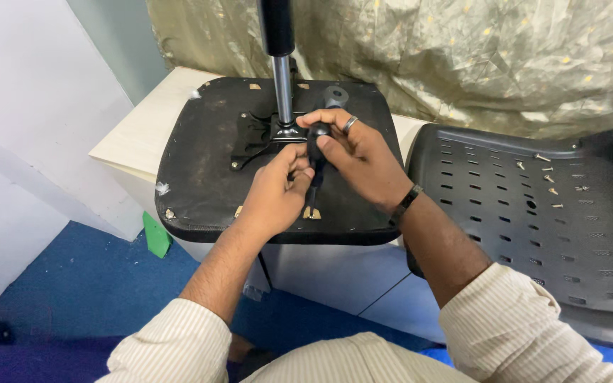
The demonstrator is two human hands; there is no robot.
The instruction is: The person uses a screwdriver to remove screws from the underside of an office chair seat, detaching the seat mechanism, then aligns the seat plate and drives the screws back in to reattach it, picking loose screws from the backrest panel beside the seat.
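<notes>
Both hands meet over the upturned chair seat (200,177). The right hand (352,152) wraps a black-handled screwdriver (316,159), shaft pointing back toward the person; the left hand (278,188) pinches it lower, just beside the gas-lift column (282,85).

Blue carpet floor (72,284) under me, white wall (23,106) on my left, and a crinkly gold cloth (462,57) with little dots hanging across the back. Pale wooden table (143,124) against it, small green scrap (155,236) down by its base.
</notes>
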